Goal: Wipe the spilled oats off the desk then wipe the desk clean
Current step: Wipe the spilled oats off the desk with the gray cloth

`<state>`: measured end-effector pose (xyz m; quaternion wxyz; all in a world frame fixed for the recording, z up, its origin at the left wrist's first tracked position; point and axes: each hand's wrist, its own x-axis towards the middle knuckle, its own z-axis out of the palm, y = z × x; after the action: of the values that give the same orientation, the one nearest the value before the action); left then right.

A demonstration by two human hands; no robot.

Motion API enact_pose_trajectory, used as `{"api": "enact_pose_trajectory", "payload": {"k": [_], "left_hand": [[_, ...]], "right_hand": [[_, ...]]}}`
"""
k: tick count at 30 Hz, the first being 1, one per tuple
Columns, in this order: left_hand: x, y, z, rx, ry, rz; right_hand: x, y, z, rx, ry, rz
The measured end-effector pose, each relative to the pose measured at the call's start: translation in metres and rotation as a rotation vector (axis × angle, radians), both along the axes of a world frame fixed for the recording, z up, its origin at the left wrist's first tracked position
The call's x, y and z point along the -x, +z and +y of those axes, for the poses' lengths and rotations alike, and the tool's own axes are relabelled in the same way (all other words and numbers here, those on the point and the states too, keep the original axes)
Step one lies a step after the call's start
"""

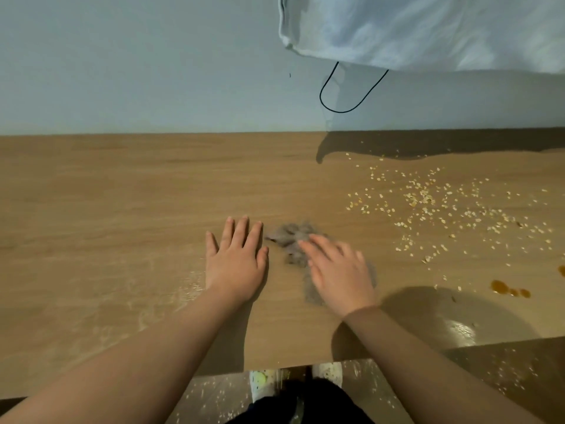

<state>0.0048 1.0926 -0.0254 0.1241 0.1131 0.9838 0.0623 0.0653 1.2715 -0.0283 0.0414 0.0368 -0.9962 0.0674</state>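
While oats (443, 206) lie scattered over right side of counter (122, 194), job looks barely begun. Right hand (339, 270) presses grey cloth (292, 237) mid-counter, grip spread flat. Left hand (235, 258) flat alongside, fingers straight. Brown drops (501, 287) unwiped too.

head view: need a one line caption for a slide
Left hand flat on the wooden desk, right hand pressing a grey cloth beside it, spilled oats scattered to the right.

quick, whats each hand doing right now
left hand: open, flat on the desk, holding nothing
right hand: open, blurred, straight fingers pressing the grey cloth
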Motion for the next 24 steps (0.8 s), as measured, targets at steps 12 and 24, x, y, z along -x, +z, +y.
{"api": "enact_pose_trajectory", "payload": {"k": [12,24], "left_hand": [[0.022,-0.004,0.046,-0.008,0.182,0.006],[0.021,-0.008,0.048,0.020,0.205,0.035]], "right_hand": [[-0.021,0.002,0.009,0.085,0.081,-0.095],[0.038,0.003,0.062,0.105,-0.408,-0.021]]}}
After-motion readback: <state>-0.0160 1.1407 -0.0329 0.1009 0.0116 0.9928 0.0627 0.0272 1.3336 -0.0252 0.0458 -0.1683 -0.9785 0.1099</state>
